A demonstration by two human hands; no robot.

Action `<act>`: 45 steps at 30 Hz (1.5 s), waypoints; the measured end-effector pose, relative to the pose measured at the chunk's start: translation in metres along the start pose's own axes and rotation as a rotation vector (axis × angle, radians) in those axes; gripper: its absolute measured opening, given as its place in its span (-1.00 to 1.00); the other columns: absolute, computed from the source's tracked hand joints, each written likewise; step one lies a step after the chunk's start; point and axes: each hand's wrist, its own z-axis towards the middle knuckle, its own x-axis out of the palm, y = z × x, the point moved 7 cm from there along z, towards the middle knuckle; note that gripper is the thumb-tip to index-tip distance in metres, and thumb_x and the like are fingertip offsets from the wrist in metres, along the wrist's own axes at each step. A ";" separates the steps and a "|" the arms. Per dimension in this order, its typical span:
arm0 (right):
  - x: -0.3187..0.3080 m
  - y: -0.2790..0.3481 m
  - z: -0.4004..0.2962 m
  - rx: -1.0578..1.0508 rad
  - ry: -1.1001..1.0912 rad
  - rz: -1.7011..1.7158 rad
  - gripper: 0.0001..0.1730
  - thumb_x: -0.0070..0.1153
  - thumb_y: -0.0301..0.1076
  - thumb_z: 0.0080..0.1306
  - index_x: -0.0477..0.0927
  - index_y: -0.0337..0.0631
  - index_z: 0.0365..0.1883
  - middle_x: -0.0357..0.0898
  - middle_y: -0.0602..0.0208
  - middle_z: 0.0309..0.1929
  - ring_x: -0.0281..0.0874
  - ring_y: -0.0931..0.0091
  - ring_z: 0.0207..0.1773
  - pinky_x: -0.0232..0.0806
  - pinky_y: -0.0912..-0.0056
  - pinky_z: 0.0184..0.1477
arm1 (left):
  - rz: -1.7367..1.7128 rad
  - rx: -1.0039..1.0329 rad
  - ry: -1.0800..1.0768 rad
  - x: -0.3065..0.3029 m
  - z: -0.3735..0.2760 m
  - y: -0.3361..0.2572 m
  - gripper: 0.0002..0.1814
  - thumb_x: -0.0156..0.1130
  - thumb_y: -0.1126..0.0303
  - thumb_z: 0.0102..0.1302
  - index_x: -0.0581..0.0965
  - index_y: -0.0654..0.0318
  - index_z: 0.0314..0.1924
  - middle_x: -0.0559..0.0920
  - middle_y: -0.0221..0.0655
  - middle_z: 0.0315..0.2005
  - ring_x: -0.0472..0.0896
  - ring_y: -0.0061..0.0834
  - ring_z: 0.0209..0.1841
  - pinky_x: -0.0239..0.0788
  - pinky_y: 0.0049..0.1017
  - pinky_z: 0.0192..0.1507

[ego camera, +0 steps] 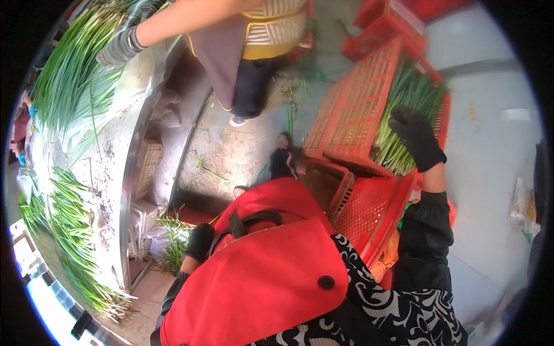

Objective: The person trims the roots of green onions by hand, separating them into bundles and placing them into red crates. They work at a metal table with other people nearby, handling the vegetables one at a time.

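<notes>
My right hand (414, 136), in a black glove, rests over green onions (396, 155) lying in an orange-red plastic crate (361, 108). Whether its fingers grip any stalks is hidden from above. My left hand (200, 242), also black-gloved, is low beside the edge of a red cloth item (259, 268) with a black strap and a black round button. Its fingers look curled, but their inner side is hidden. Loose greens (171, 242) show just left of that hand.
On the left, a table (114, 173) bears several piles of green onions (71, 216). A co-worker's grey-gloved hand (121, 47) touches one pile at the far end. Red baskets (363, 212) stand at my right, below the crate. Scraps (210, 168) litter the floor.
</notes>
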 end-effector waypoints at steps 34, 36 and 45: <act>0.227 0.368 -0.005 -1.124 0.665 -0.177 -0.53 0.14 -0.21 0.26 0.54 -0.34 0.06 0.61 -0.10 -0.08 0.58 0.10 0.00 0.39 0.07 0.07 | -0.633 -0.891 -1.188 -0.184 -0.151 0.030 -0.76 0.21 0.30 0.32 0.59 0.32 -0.14 0.64 -0.08 -0.26 0.61 -0.12 -0.18 0.43 -0.27 -0.11; 0.233 0.401 -0.009 -1.125 0.704 -0.106 -0.56 0.13 -0.23 0.27 0.54 -0.34 0.04 0.61 -0.10 -0.10 0.57 0.08 -0.02 0.39 0.05 0.04 | -0.680 -0.915 -1.287 -0.241 -0.177 0.039 -0.75 0.18 0.28 0.34 0.58 0.33 -0.14 0.63 -0.06 -0.28 0.61 -0.04 -0.16 0.42 -0.24 -0.14; 0.265 0.602 -0.039 -1.260 0.600 0.074 -0.66 0.09 -0.28 0.31 0.52 -0.31 -0.02 0.60 -0.08 -0.16 0.57 0.04 -0.12 0.39 0.02 -0.06 | -0.393 -0.839 -1.326 -0.356 -0.217 0.239 -0.76 0.14 0.26 0.39 0.54 0.29 -0.12 0.60 -0.12 -0.34 0.60 -0.30 -0.30 0.41 -0.34 -0.19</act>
